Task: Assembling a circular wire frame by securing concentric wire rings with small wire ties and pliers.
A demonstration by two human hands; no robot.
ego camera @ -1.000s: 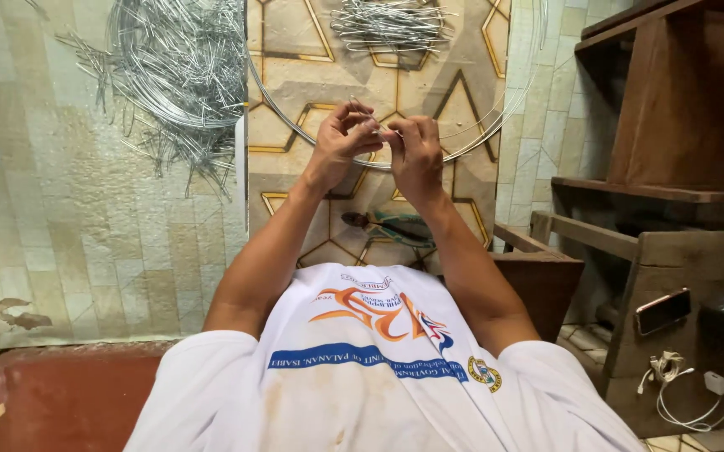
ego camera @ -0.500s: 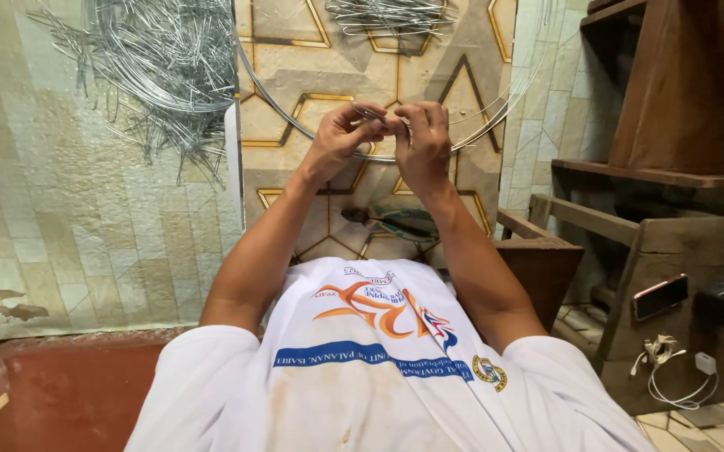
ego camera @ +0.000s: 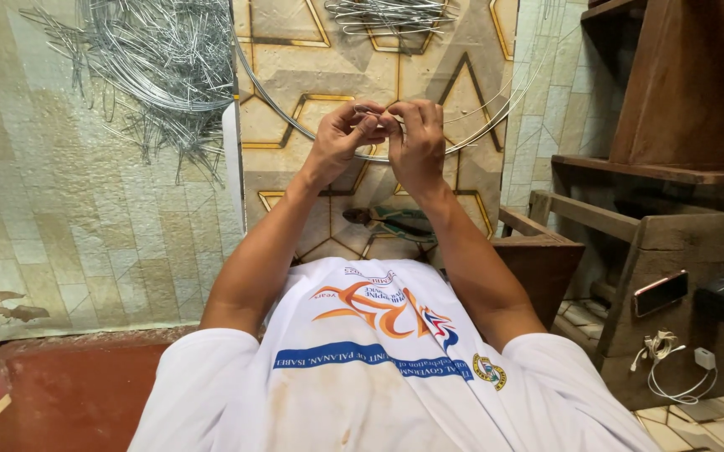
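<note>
Head view: we worked a thin wire between both hands, up at twelve o'clock.

We gripped the long curved wire (ego camera: 295, 125) at its middle; it arced away toward ten o'clock and two o'clock over the patterned floor covering (ego camera: 429, 67). Our left hand (ego camera: 341, 138) pinched it between thumb and fingertips, closed tight on it, and our right hand (ego camera: 416, 142) curled its fingers shut on the same wire, the two hands touching. Below the hands, near six o'clock of them, lay green-handled pliers (ego camera: 391, 222). A big tangle of wire pieces (ego camera: 161, 67) sat at ten o'clock, a smaller bundle (ego camera: 391, 12) at twelve. A wooden bench (ego camera: 688, 243) stood at three o'clock.
</note>
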